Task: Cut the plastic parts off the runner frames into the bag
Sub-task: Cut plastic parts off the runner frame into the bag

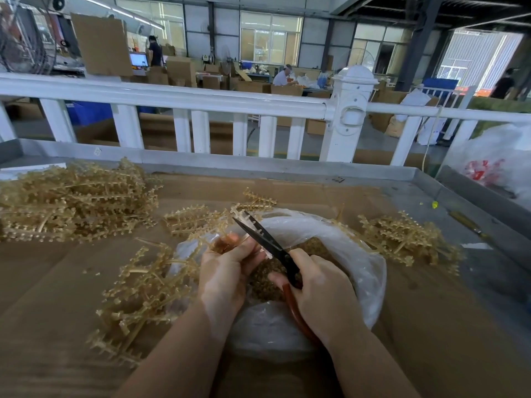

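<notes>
Now, largest first, with clock directions taken from the bag at the middle of your bench.

Bench: your cardboard-covered table (330, 193) carries everything, with a white railing (201, 101) beyond it at 12 o'clock.

Uncut stock: a big heap of runner frames (71, 202) lies at 10 o'clock, well apart from the bag.

Loose frames: more frames (138, 291) sprawl at 8 o'clock, touching the bag's edge, and a smaller pile (402, 239) sits at 2 o'clock.

Bag: the clear plastic bag (344, 245) lies open under your hands, and the cut parts (264, 282) already cover its floor.

Left hand: your left hand (227, 271) grips the frame in work (218, 225) over the bag's 10 o'clock rim, fingers curled around its stem.

Right hand: your right hand (319, 285) is wrapped around the reddish handles of the scissors (267, 239).

Blades: they point toward 11 o'clock and stand slightly parted at the frame's branches.

Step in hand: you look to be mid-frame, snipping parts so they drop into the bag.

Next move: judging by the blade angle, you need to close on the thin gate beside a part while keeping that branch above the bag's mouth; otherwise the piece could fall onto the cardboard.
</notes>
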